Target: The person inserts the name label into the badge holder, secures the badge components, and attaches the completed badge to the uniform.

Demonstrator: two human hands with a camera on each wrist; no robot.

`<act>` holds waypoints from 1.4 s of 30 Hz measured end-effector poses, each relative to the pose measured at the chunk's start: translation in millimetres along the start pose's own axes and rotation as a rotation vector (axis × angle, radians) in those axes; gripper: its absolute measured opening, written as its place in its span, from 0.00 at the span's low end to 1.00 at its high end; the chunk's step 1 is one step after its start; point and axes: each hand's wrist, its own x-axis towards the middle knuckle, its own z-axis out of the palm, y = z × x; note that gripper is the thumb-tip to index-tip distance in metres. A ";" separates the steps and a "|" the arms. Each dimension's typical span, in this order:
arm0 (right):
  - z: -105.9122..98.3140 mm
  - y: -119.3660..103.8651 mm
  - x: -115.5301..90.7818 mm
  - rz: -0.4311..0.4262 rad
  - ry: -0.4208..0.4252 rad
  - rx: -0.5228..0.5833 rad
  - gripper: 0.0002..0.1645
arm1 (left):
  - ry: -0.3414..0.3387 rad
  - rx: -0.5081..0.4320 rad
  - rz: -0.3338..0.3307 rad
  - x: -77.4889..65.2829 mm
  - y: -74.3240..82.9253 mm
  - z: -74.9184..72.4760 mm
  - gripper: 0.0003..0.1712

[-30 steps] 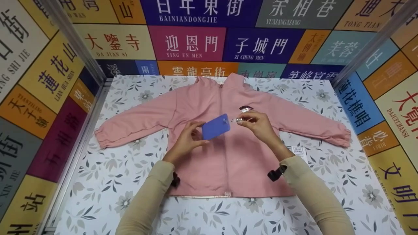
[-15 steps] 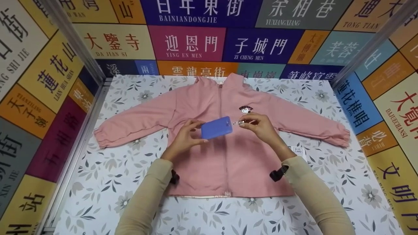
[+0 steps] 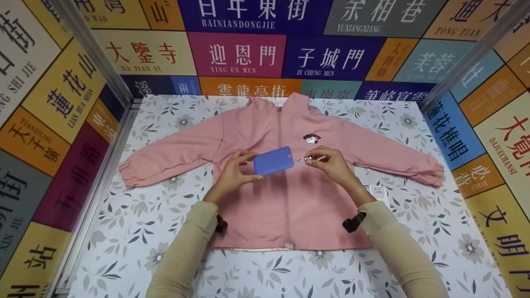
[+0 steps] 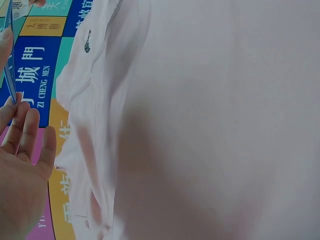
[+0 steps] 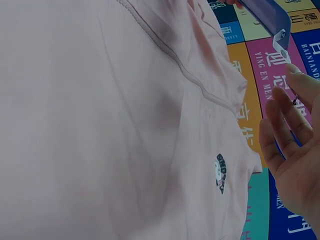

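A blue-purple card holder (image 3: 273, 160) is held in the air above the pink jacket (image 3: 252, 215). My left hand (image 3: 237, 174) pinches its left end between thumb and fingers. Just off the slotted right end, my right hand (image 3: 329, 162) pinches a small shiny metal badge clip (image 3: 307, 159). In the right wrist view, a clear strap (image 5: 281, 49) with a snap runs from the holder's slot to the right thumb (image 5: 302, 80). The left wrist view shows the card holder (image 4: 9, 65) edge-on between the fingers. The jacket lies spread out, zipped, with both sleeves out to the sides.
A white printed card (image 3: 377, 191) lies by the jacket's right side, partly hidden under the right forearm. Floral paper (image 3: 136, 252) covers the table. Colourful sign panels (image 3: 240, 56) and metal frame posts (image 3: 472, 51) enclose its back and sides.
The card holder has tipped to a flatter angle. The right hand, with the badge clip, has shifted slightly right and down. My left hand keeps its pinch.
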 end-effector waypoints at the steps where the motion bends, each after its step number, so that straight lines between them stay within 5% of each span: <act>1: -0.3 1.9 -0.3 0.008 0.002 -0.001 0.10 | 0.005 -0.009 -0.003 -0.1 0.5 -0.1 0.40; 15: -4.4 73.3 3.8 0.040 0.123 -0.094 0.09 | 0.059 -0.091 -0.003 -7.5 14.9 -0.4 0.41; 23: -5.9 90.0 7.9 0.039 0.152 -0.169 0.07 | 0.045 -0.072 0.016 -12.4 39.7 -6.0 0.39; 33: -7.9 104.2 14.1 0.065 0.140 -0.268 0.09 | 0.034 -0.103 -0.005 -12.5 39.5 -4.2 0.39; 42: -10.2 107.5 17.6 -0.001 0.110 -0.375 0.09 | 0.032 -0.085 -0.016 -11.3 32.5 -1.7 0.38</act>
